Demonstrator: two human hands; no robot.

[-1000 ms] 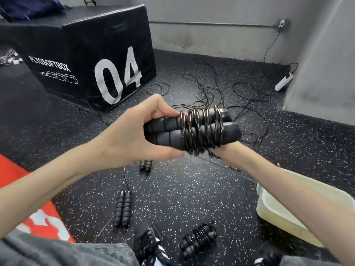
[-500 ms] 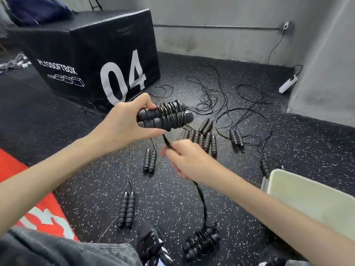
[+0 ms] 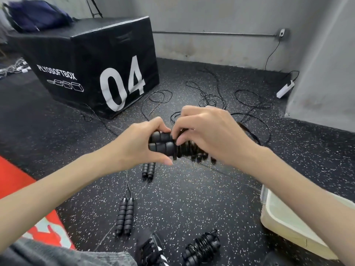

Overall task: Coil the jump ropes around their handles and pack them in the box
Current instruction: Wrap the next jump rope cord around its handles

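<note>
My left hand [image 3: 140, 144] grips the near end of a pair of black ribbed jump rope handles [image 3: 163, 144] held side by side above the floor. Black cord is coiled round their far half. My right hand [image 3: 207, 135] curls over that coil and pinches the cord, hiding most of it. A finished coiled rope [image 3: 202, 248] lies on the floor near my shoe. The cream plastic box [image 3: 288, 219] stands at the lower right, under my right forearm.
Two uncoiled handle pairs [image 3: 125, 215] [image 3: 148, 170] lie on the speckled black floor, with loose cords [image 3: 211, 98] tangled beyond my hands. A black plyo box [image 3: 92, 60] marked 04 stands at the back left. A red mat [image 3: 13, 181] lies left, a power strip [image 3: 285, 90] by the wall.
My right hand rose from below the handles, where it pulled the cord, up onto the coil. The bundle sank slightly towards the middle of the view.
</note>
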